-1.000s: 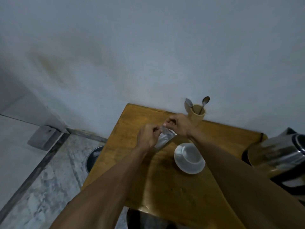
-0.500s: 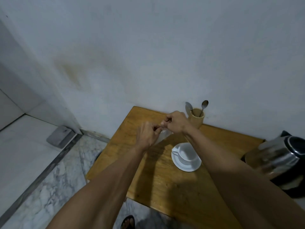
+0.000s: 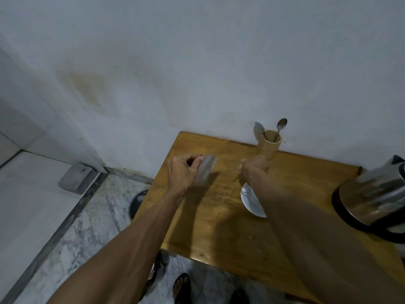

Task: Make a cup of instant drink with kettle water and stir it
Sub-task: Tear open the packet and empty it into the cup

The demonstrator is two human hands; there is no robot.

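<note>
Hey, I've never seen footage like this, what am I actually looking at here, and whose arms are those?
There is no machine here. A person wears a camera on their head, so this one picture looks forward and down along their own bare arms. They stand at a small wooden table set against a wall. The left hand holds a silvery sachet, probably the drink powder. The right hand is closed, apart from the sachet; what it pinches is too small to tell. On the table stand a holder with two spoons, a white saucer mostly hidden by the right arm, and a steel kettle at the right edge.
</note>
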